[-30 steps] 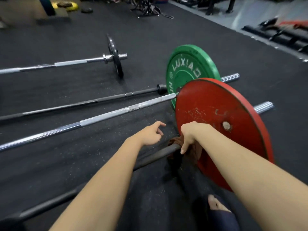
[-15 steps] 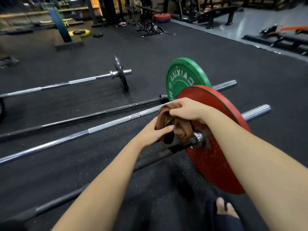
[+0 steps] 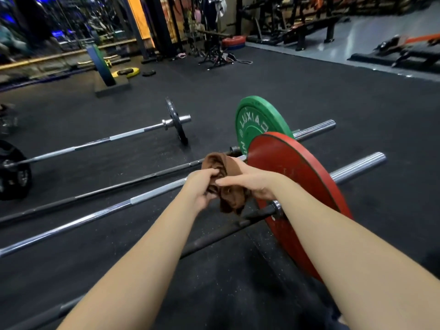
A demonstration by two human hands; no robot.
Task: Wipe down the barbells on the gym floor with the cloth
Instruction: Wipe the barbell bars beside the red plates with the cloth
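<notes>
A crumpled brown cloth [image 3: 226,184] is held up in the air between both hands. My left hand [image 3: 200,186] grips its left side with curled fingers, and my right hand [image 3: 252,182] holds its right side from above. Below them lies the nearest barbell, a black bar [image 3: 226,232] with a red plate [image 3: 302,186]. Behind it runs a silver bar [image 3: 95,215] carrying a green plate [image 3: 257,122]. A bare black bar [image 3: 119,189] lies beyond that, and a fourth barbell [image 3: 114,138] with a small black plate [image 3: 177,125] is farther back.
Black rubber flooring [image 3: 309,91] spreads all around. A black plate [image 3: 12,170] sits at the left edge. At the back stand racks, a stand [image 3: 214,53] and a yellow plate [image 3: 126,72]. Benches [image 3: 309,34] line the grey floor on the right.
The cloth was lifted off the black bar near the red plate and raised. My left hand has closed on it, and the view has tilted up toward the room.
</notes>
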